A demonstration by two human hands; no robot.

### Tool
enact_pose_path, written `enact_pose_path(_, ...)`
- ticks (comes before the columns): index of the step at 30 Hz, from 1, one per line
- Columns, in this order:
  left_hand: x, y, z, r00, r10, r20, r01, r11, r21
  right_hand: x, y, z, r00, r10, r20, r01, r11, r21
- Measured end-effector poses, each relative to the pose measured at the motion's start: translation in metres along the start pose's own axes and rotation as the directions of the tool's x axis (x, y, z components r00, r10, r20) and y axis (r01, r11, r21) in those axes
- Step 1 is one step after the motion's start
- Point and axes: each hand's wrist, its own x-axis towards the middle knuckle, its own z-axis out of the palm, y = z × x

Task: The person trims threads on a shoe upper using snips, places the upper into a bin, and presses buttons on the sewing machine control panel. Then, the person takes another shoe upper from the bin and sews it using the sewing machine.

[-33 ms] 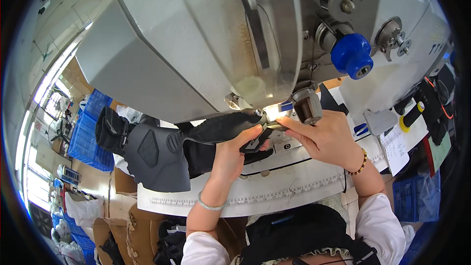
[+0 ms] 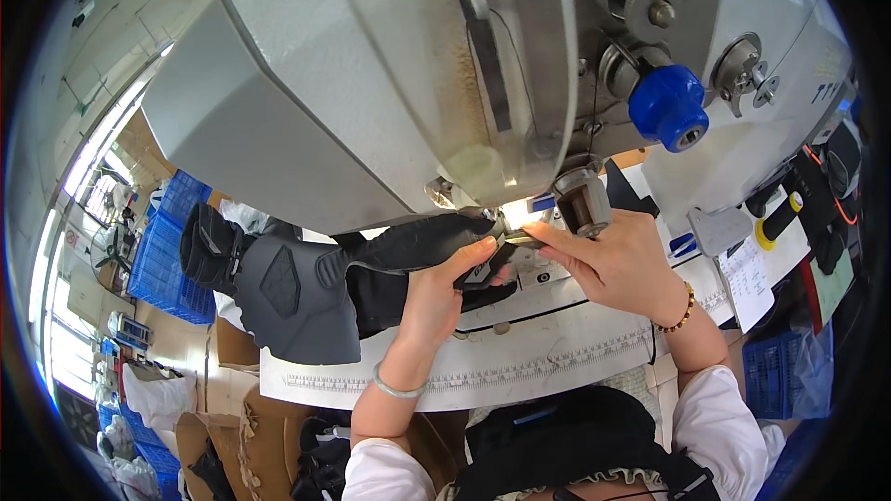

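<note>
My left hand (image 2: 436,292) pinches the edge of a black and grey padded fabric piece (image 2: 297,283) that lies across the white table (image 2: 520,362). The piece runs from the left to under the head of a large grey sewing machine (image 2: 371,83). My right hand (image 2: 613,260) grips the same edge from the right, its fingertips at the lit spot just below the machine's round foot (image 2: 582,199). The fingertips of both hands nearly meet there. The needle itself is hidden behind the foot and my fingers.
A blue knob (image 2: 668,107) and metal tension discs stick out of the machine's right side. A printed sheet (image 2: 752,269) and a yellow-tipped black tool (image 2: 780,218) lie to the right. Blue crates (image 2: 172,250) and cardboard boxes (image 2: 241,427) stand at the left.
</note>
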Motion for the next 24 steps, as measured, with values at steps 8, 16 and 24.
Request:
enact_pose_path(8, 0.0023, 0.0035, 0.0015, 0.998, 0.005, 0.064, -0.003, 1.0, -0.022, 0.0014, -0.0016, 0.0028, 1.0, -0.012, -0.022, 0.011, 1.0, -0.018)
enact_pose_path(16, 0.0043, 0.005, 0.0006, 1.0, -0.023, 0.016, 0.023, 1.0, -0.011, 0.0019, -0.0011, 0.0055, 1.0, -0.016, -0.022, 0.015, 0.999, -0.049)
enact_pose_path(24, 0.0068, 0.0062, 0.0001, 0.998, -0.014, 0.066, 0.014, 1.0, 0.004, 0.0013, -0.0025, 0.007, 0.999, -0.017, -0.043, 0.015, 0.999, -0.043)
